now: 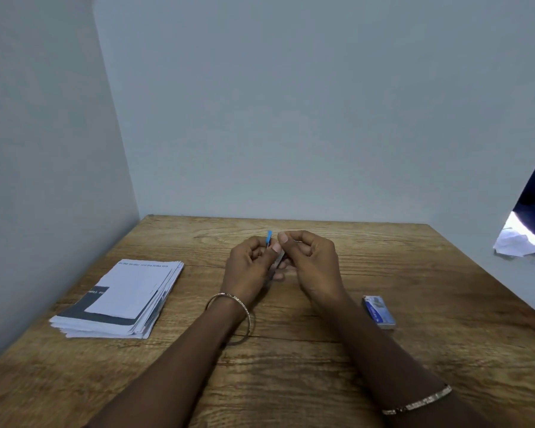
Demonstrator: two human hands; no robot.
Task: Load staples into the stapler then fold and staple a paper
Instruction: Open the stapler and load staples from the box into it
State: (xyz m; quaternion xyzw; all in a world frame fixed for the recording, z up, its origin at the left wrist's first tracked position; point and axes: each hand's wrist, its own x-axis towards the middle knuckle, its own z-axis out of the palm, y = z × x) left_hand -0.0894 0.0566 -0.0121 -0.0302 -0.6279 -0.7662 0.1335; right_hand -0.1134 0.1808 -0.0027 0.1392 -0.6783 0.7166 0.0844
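1. A stack of papers (121,299) lies on the left of the wooden table (291,366).
2. At centre, the left hand (249,267) curls closed around a small blue stapler (269,237).
3. The right hand (309,261) pinches at its top, thumb and forefinger together.
4. A shut staple box (379,312) lies right; contents hidden.
5. Pale walls (291,103) enclose the table.

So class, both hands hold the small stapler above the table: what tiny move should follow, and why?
Probably the right hand should ease what it pinches down into the stapler, whose blue part sticks up from the left hand. Whether that is a staple strip is too small to tell. The staple box lies closed and the paper stack untouched, so loading looks unfinished.
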